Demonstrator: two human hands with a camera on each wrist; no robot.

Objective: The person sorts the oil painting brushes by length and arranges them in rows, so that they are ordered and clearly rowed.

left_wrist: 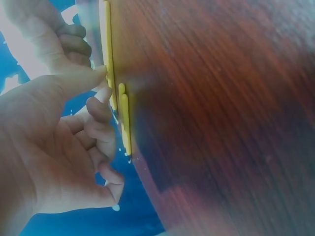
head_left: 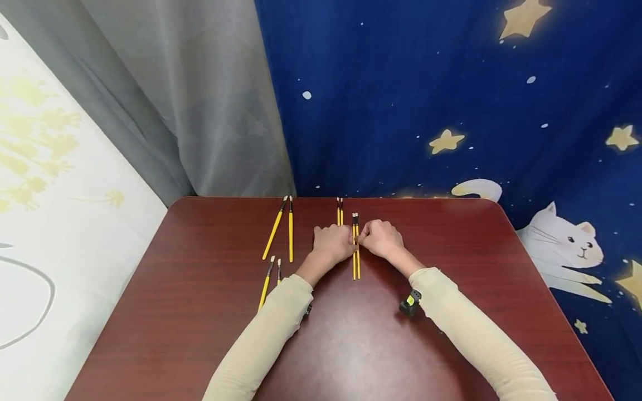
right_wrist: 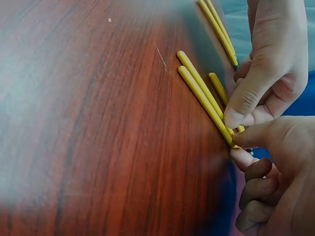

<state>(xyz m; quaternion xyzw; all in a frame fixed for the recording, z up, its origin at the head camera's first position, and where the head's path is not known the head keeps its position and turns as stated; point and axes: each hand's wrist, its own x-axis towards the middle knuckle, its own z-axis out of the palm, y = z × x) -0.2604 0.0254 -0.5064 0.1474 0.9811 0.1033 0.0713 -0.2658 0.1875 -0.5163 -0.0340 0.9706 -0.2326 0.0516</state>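
Note:
Two thin yellow-handled paintbrushes lie side by side in the head view, the left paintbrush (head_left: 354, 270) and the right paintbrush (head_left: 358, 270), pale tips toward the far edge. From the left, my left hand (head_left: 333, 240) pinches the left one between thumb and fingertips near the middle. Opposite it, my right hand (head_left: 382, 238) pinches the right one at about the same height. Both yellow handles (right_wrist: 199, 92) stick out below the fingertips in the right wrist view. The hands nearly touch there. Just beyond my left hand lies another pair of thin paintbrushes (head_left: 338, 214), its lower ends hidden by that hand.
Farther left on the dark red table (head_left: 200, 323) lie two larger paintbrushes (head_left: 291, 236), one slanted. Nearer, two more paintbrushes (head_left: 264, 291) are partly covered by the left sleeve (head_left: 271, 328). A blue star-patterned curtain (head_left: 381, 111) hangs behind the table.

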